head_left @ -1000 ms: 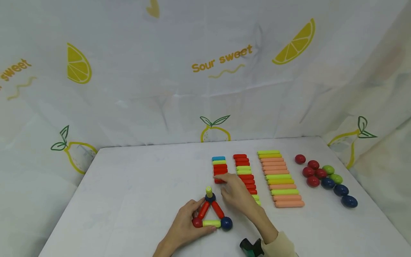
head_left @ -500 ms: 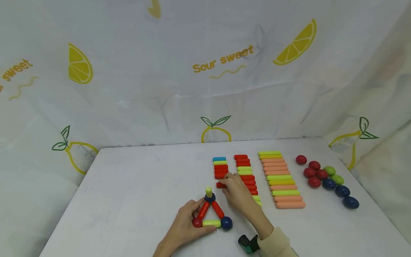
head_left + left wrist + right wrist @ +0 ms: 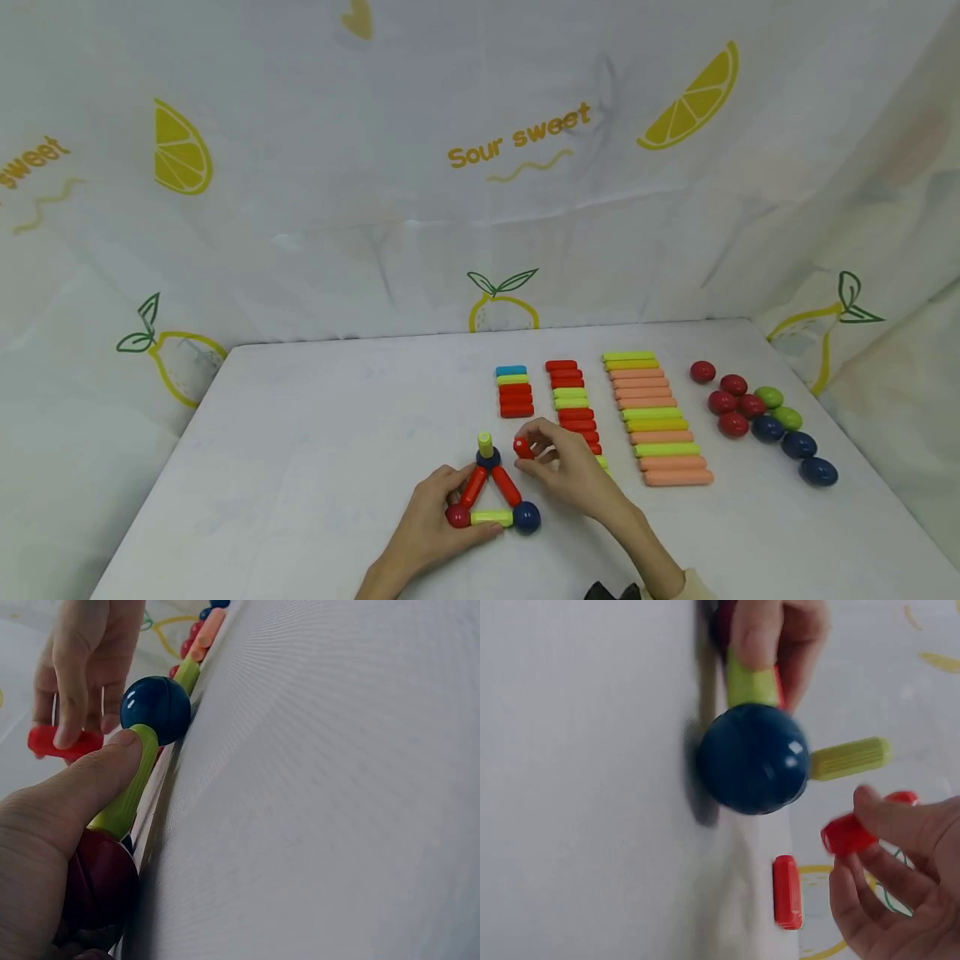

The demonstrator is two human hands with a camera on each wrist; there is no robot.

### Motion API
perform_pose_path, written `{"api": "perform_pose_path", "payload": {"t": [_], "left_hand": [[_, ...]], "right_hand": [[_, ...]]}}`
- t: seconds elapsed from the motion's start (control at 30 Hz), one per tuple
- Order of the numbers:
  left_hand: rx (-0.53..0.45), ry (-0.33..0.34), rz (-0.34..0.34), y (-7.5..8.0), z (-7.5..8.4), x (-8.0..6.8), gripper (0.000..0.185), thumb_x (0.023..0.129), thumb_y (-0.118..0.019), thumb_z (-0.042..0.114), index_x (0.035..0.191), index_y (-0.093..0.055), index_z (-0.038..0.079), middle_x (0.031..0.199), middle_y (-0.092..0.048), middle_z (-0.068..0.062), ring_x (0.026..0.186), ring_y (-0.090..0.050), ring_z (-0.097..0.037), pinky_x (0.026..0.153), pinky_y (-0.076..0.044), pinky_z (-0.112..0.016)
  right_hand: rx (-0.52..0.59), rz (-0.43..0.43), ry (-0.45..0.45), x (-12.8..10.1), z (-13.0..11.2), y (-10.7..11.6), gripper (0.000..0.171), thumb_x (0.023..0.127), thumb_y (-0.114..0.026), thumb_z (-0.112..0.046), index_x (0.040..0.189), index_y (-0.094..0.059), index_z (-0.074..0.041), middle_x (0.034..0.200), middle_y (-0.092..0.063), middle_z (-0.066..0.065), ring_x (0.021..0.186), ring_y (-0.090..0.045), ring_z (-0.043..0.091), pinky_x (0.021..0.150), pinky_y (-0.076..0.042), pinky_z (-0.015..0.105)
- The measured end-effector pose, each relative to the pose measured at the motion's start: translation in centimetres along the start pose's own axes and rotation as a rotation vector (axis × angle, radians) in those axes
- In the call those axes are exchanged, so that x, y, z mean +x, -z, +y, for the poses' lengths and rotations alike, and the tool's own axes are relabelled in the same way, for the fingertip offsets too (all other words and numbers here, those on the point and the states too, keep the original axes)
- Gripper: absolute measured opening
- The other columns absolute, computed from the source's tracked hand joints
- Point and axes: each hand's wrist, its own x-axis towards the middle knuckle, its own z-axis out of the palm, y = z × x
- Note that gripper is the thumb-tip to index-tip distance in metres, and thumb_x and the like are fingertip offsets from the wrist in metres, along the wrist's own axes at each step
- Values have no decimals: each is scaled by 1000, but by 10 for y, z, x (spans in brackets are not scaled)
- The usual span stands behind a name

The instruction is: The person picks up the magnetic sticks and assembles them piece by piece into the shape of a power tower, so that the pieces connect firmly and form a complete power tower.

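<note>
On the table lies a triangle of building rods and balls. Its sides are two red rods (image 3: 506, 485) and a yellow-green rod (image 3: 491, 517). A red ball (image 3: 458, 516) and two dark blue balls (image 3: 527, 517) form its corners, and another yellow-green rod (image 3: 486, 443) stands up from the far ball. My left hand (image 3: 429, 521) grips the triangle at the red ball, thumb along the near rod (image 3: 124, 799). Right of the far corner, my right hand (image 3: 572, 468) pinches a short red rod (image 3: 847, 835) between thumb and fingers, raised above the table.
Behind the hands lie a short stack of rods (image 3: 516, 398), a second row of red and yellow-green rods (image 3: 574, 414), and longer orange and yellow rods (image 3: 663, 436). Loose red, green and blue balls (image 3: 750, 407) sit at the right. A dark object (image 3: 611, 592) shows at the bottom edge.
My right hand has drawn a red rod from the near end of the left row, lifted it and brought it towards the triangle. My left hand has kept its hold.
</note>
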Motion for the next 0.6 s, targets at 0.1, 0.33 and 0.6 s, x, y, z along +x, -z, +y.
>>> {"api": "perform_pose_path", "payload": {"t": [0.1,0.33,0.6], "left_hand": [[-3,-17,12,-1,-1,0,77,74,-90,47,132,-66,3,83,-53,8,76,-46,-1,59,-40,-14],[-4,-21,22,-1,-2,0,77,73,-90,48,132,-67,5,83,-54,8,76,-47,-1,58,-42,-14],[3,-17,22,-2,-2,0,77,74,-90,49,132,-67,4,84,-53,8,77,-46,-1,58,-41,-14]], "right_hand": [[95,-94,35,-10,-3,6,23,89,-80,-15,107,-66,-11,99,-71,1,89,-67,8,82,-58,19],[130,-229,61,-28,-7,7,24,87,-81,-19,105,-67,-12,96,-70,-4,88,-65,2,83,-59,24],[106,-265,50,-31,-6,8,26,87,-82,-19,107,-66,-13,96,-71,-5,86,-64,0,82,-59,23]]}}
